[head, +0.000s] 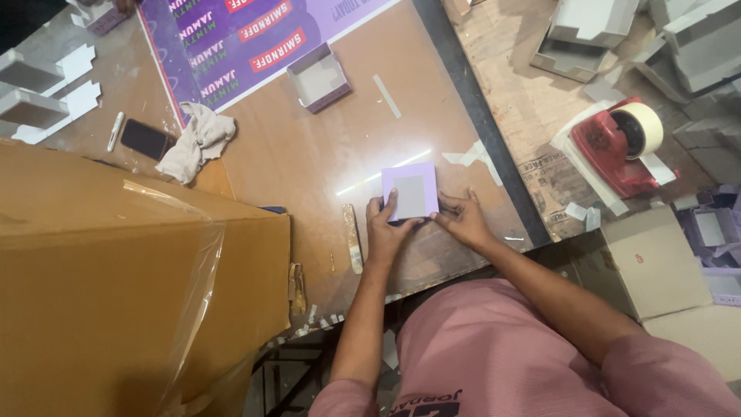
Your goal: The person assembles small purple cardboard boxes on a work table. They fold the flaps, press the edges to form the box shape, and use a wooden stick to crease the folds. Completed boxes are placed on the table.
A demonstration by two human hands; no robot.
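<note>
A large brown carton (131, 286) with loose clear film is seen well left of the hands, its corner standing near the left forearm. The brown table (324, 154) carries the work; its dark right edge runs just beyond the right hand, and its near edge lies just under both wrists. A purple printed sheet (239, 35) is laid at the far side, well away from the grip. A red tape dispenser (621, 147) sits on the side surface, well right of the right hand. A white rag (197, 143) and a black phone (144, 139) lie far-left of the grip. A small open purple tray (319, 77) stands beyond the hands, apart from them.

The purple card (410, 193), with a grey square on its middle, lies flat on the table between the two hands. The left hand (386, 228) is placed at its near-left corner, fingers curled and the forefinger pressed on the grey face; the forearm comes up nearly straight from the body. The right hand (465, 220) is set at the near-right edge, fingertips touching the card, its forearm angled in from the right. Both hands are half-closed, pinching the card's near edge. A pale flat stick (353, 238) lies just left of the left wrist. Bare table is left open beyond the card as far as the tray.
</note>
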